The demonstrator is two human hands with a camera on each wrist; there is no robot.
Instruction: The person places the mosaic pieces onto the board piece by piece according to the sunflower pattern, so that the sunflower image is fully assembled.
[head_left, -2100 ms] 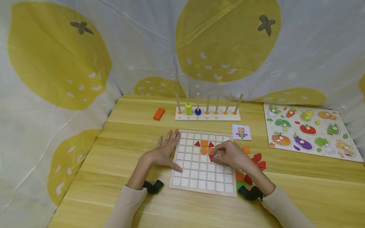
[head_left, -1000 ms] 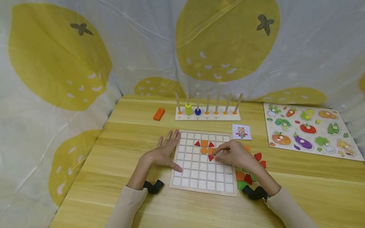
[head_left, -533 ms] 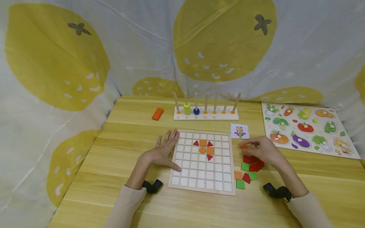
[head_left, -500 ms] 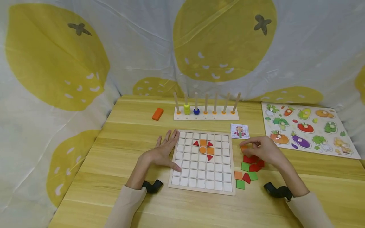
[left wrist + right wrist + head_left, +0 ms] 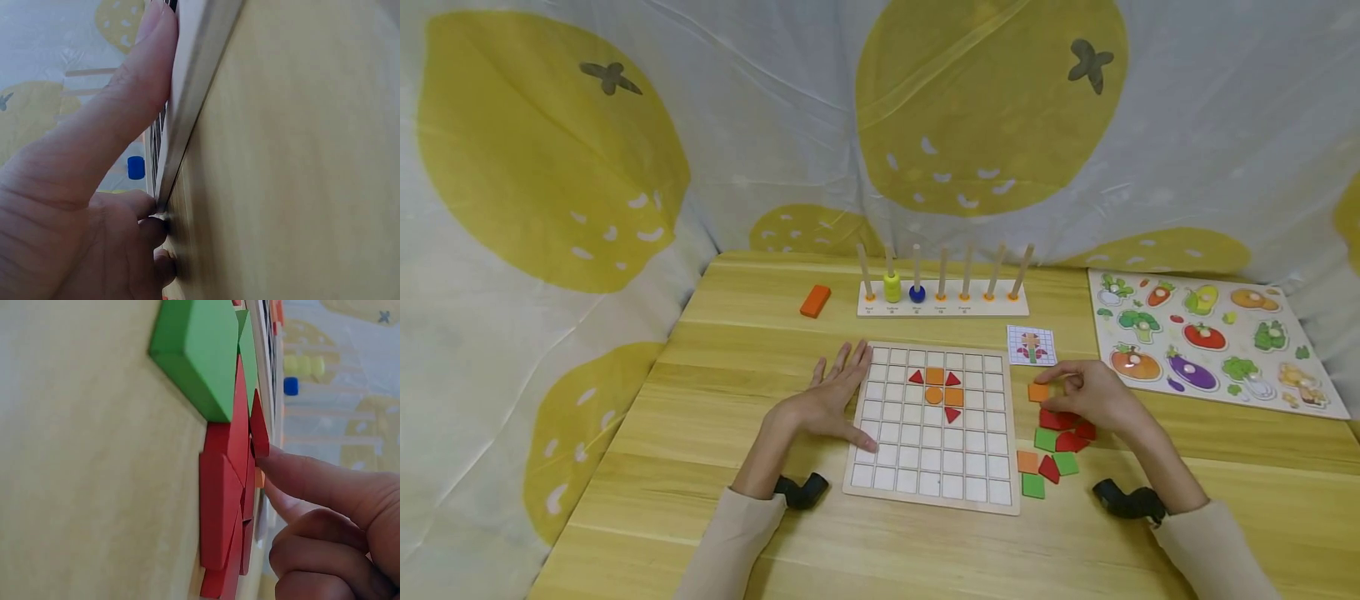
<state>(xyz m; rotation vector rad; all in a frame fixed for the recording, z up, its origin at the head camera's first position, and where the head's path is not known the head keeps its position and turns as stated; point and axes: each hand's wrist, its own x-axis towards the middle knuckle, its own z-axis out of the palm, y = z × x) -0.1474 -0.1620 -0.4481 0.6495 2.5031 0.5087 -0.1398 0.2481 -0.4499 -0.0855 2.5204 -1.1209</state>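
My left hand (image 5: 831,404) lies spread over the left edge of the wooden grid board (image 5: 891,487), its thumb along the rim in the left wrist view. On the grid lie an orange circle (image 5: 933,396), orange squares (image 5: 935,377) and red triangles (image 5: 952,415). Right of the board, my right hand (image 5: 1093,396) has thumb and index finger at opposite edges of an orange square tile (image 5: 1037,392). In the right wrist view this orange tile (image 5: 260,479) shows between the fingertips, and the thumb overlaps a red piece (image 5: 259,422). The other fingers are curled.
Red pieces (image 5: 1071,442), green squares (image 5: 1033,486) and another orange square (image 5: 1027,462) lie below my right hand. A pattern card (image 5: 1031,345) sits above it. Behind stand a peg rack (image 5: 943,307) and an orange block (image 5: 815,301); a vegetable puzzle (image 5: 1210,342) lies at right.
My right hand has let go of a red triangle on the grid and moved right to the loose orange square. The index finger now covers less of that square. The left hand stays put.
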